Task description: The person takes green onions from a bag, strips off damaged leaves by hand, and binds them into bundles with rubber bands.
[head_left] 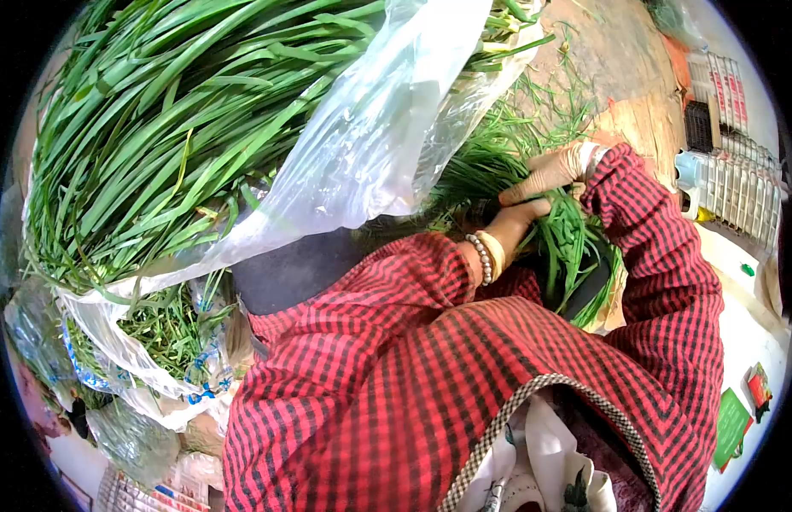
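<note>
A bunch of garlic chives [571, 243] lies across my lap, its long green leaves hanging down towards my right side. My left hand [509, 229], with a beaded bracelet and a pale bangle at the wrist, is closed around the bunch from below. Just above it, my right hand [545, 175] looks to be in a thin pale glove and bends its fingers over the same bunch. Part of both hands' fingers is hidden by leaves. More garlic chives [191, 128] fill the upper left in a large heap, beside a clear plastic sheet [362, 145].
Loose leaf scraps [558, 102] litter the brown ground ahead. A bag of green trimmings [165, 333] with blue-marked edges sits at my left. On the right are a white rack [737, 188], a light blue object [690, 171] and a green card [731, 427].
</note>
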### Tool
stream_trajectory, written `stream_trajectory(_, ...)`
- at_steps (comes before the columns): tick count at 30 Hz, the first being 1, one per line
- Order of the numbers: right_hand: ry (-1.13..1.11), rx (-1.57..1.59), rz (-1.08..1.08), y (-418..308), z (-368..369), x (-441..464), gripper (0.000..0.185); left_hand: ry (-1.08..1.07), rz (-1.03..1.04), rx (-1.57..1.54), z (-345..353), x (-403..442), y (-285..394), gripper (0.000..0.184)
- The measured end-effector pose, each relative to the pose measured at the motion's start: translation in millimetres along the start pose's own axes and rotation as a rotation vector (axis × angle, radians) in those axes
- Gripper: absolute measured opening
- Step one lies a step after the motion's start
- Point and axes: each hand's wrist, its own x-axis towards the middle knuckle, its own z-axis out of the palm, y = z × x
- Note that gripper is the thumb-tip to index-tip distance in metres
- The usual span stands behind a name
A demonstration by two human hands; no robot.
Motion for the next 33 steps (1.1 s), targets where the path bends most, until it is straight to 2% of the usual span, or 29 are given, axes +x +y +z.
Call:
stream_trajectory(1, -0.005, -0.01, -0.035, 15.5, 3.0, 12.2, 0.081, -0.076, 0.026, 0.064, 1.9, 3.3, -2.3, 0.034)
stream_trajectory(2, 0.112, -0.063, -0.144, 29.9, 5.7, 22.5, 0.082, -0.089, -0.036, 0.129, 3.8, 4.3, -6.8, 0.035)
stream_trajectory(3, 0.121, -0.063, -0.144, 33.3, 6.7, 26.3, 0.082, -0.127, 0.018, 0.39, 8.3, -0.2, -1.0, 0.038)
stream_trajectory(5, 0.2, -0.272, 0.011, 41.1, 3.6, 33.4, 0.079, -0.029, -0.086, 0.413, 33.9, -14.3, 2.7, 0.042)
stream_trajectory(6, 0.228, -0.34, 0.065, 46.9, 0.6, 38.3, 0.078, 0.092, -0.043, 0.427, 41.0, -17.8, -3.1, 0.041)
stream_trajectory(7, 0.299, -0.351, 0.111, 60.1, -8.7, 45.6, 0.071, 0.089, -0.042, 0.433, 38.4, -17.9, -1.7, 0.041)
stream_trajectory(9, 0.439, -0.374, 0.201, 81.1, -22.0, 53.7, 0.06, -0.194, -0.091, 0.389, 23.6, -12.0, 7.6, 0.039)
stream_trajectory(10, 0.578, -0.247, 0.174, 75.4, -11.9, 48.0, 0.058, -0.465, -0.253, 0.094, -8.3, 9.6, 6.2, 0.036)
stream_trajectory(11, 0.583, -0.247, 0.172, 80.5, -11.7, 46.8, 0.058, -0.276, -0.167, 0.27, -10.7, 2.9, 10.4, 0.035)
stream_trajectory(13, 0.379, -0.459, -0.094, 89.6, -4.7, 39.5, 0.062, -0.084, -0.219, 0.283, -32.0, 3.2, 12.0, 0.034)
stream_trajectory(15, 0.394, -0.439, 0.414, 49.1, -36.9, 3.4, 0.052, 0.163, -0.326, 0.376, -52.4, 13.3, 9.7, 0.038)
stream_trajectory(17, 0.463, -0.585, 0.389, 55.6, -42.7, 14.0, 0.048, 0.147, -0.291, 0.38, -67.8, 17.2, 8.9, 0.041)
stream_trajectory(19, 0.495, -0.619, -0.062, 40.4, -2.4, -5.3, 0.048, 0.178, -0.288, 0.307, -65.9, 11.3, 12.8, 0.041)
stream_trajectory(20, 0.373, -0.414, -0.018, 26.8, -12.3, -19.5, 0.05, 0.169, -0.291, 0.323, -67.0, 13.2, 10.4, 0.04)
stream_trajectory(21, 0.584, -0.257, -0.062, 43.9, -32.7, -19.7, 0.052, 0.164, -0.299, 0.328, -61.7, 14.7, 8.2, 0.04)
stream_trajectory(23, 0.695, -0.442, 0.305, 64.1, -50.4, -7.7, 0.053, 0.088, -0.302, 0.201, -60.9, 11.5, 14.5, 0.041)
stream_trajectory(25, 0.54, -0.265, -0.107, 76.6, -24.0, -10.9, 0.051, 0.115, -0.3, 0.196, -48.5, 1.4, 21.9, 0.043)
stream_trajectory(26, 0.633, -0.24, -0.054, 77.3, -25.4, -20.2, 0.05, -0.013, -0.245, 0.058, -50.0, 0.9, 25.5, 0.045)
stream_trajectory(27, 0.68, 0.203, -0.044, 68.9, -21.2, -32.0, 0.047, -0.145, -0.186, -0.076, -47.3, 1.0, 31.3, 0.047)
stream_trajectory(28, 0.751, 0.132, -0.086, 80.7, -15.5, -21.4, 0.046, -0.025, -0.228, -0.121, -43.2, 3.2, 36.3, 0.062)
stream_trajectory(29, 0.821, 0.063, -0.132, 94.9, -10.2, -11.0, 0.046, -0.021, -0.226, -0.109, -40.2, 3.0, 41.6, 0.062)
stream_trajectory(30, 0.731, 0.046, -0.004, 80.5, 9.5, -10.3, 0.044, -0.019, -0.159, -0.096, -37.2, -0.5, 44.1, 0.069)
stream_trajectory(31, 0.728, -0.043, -0.113, 87.5, 27.1, 1.8, 0.05, -0.02, -0.093, -0.078, -34.5, -1.4, 45.3, 0.076)
stream_trajectory(32, 0.82, -0.114, -0.195, 89.7, 48.7, 20.1, 0.056, -0.096, -0.087, -0.168, -39.8, 6.6, 43.2, 0.08)
stream_trajectory(33, 0.916, -0.192, -0.27, 91.9, 70.3, 38.4, 0.062, -0.063, -0.065, -0.218, -41.2, 6.8, 47.6, 0.067)
